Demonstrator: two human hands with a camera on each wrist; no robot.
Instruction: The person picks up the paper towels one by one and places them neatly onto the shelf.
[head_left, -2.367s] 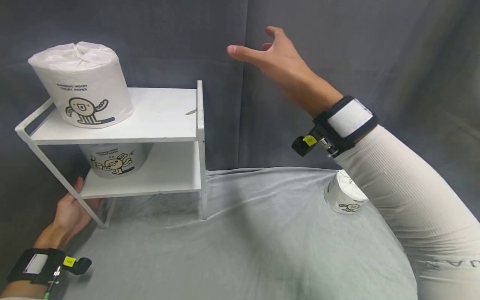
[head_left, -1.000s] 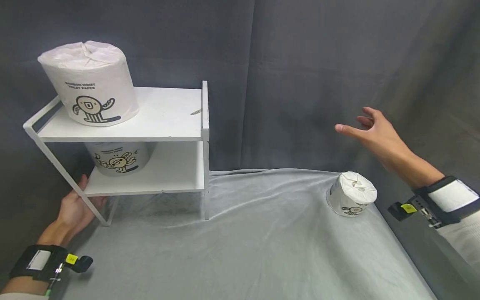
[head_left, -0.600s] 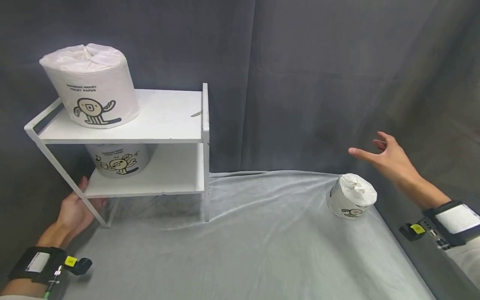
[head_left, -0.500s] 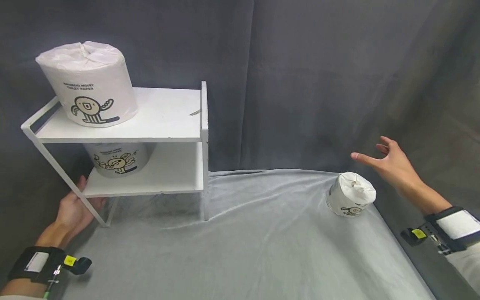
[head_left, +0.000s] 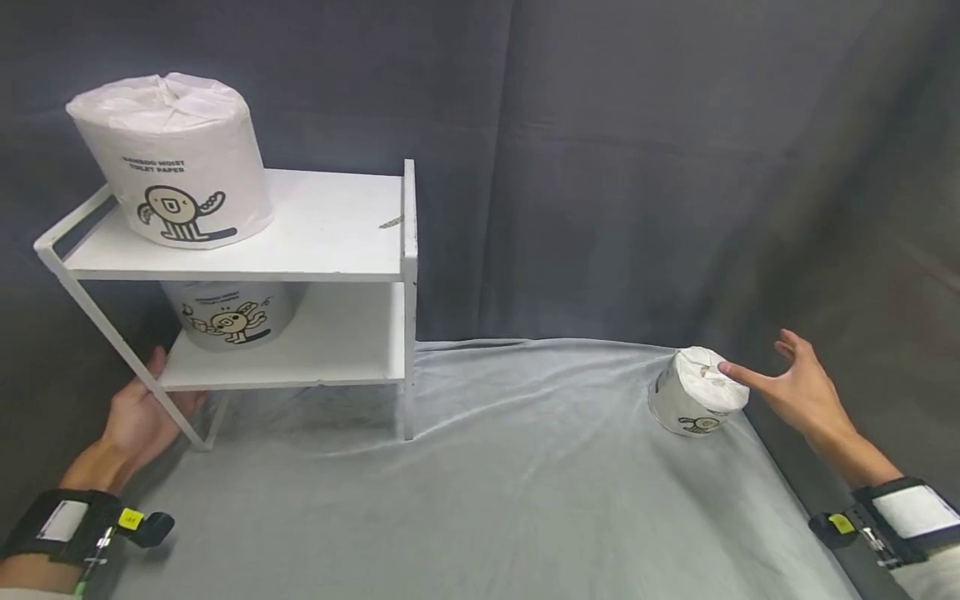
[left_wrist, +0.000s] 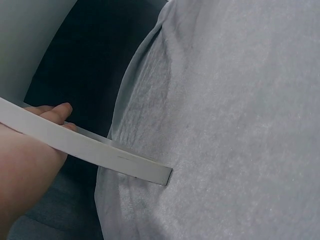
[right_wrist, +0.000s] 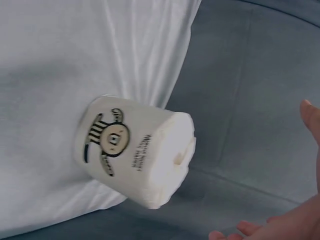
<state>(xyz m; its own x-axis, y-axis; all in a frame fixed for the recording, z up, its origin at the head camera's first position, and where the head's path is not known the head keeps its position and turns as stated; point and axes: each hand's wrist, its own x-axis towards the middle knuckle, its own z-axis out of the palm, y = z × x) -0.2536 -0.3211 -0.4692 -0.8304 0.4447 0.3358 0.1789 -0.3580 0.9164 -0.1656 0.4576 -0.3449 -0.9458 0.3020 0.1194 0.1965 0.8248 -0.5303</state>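
A white two-tier shelf rack (head_left: 330,225) stands at the left. My left hand (head_left: 142,425) holds it at the lower left, behind the slanted leg, with some fingers under the lower board; the leg hides part of the hand. One wrapped toilet paper roll (head_left: 180,167) sits on the top board, and another toilet paper roll (head_left: 232,317) on the lower board is partly hidden by it. At the right, a third toilet paper roll (right_wrist: 130,145) stands on the cloth. Just to its right, my right hand (head_left: 806,396) hovers with spread fingers, the thumb overlapping the roll's top in the head view.
A grey cloth (head_left: 510,492) covers the table, its right edge running close beside the third roll. Dark grey curtain (head_left: 600,183) hangs behind and at the sides. Each wrist wears a black strap with a small camera.
My right hand has moved from high in the middle, right and down to beside the third roll. My left hand, the rack and the rolls keep their places, apart from slight shifts of the view.
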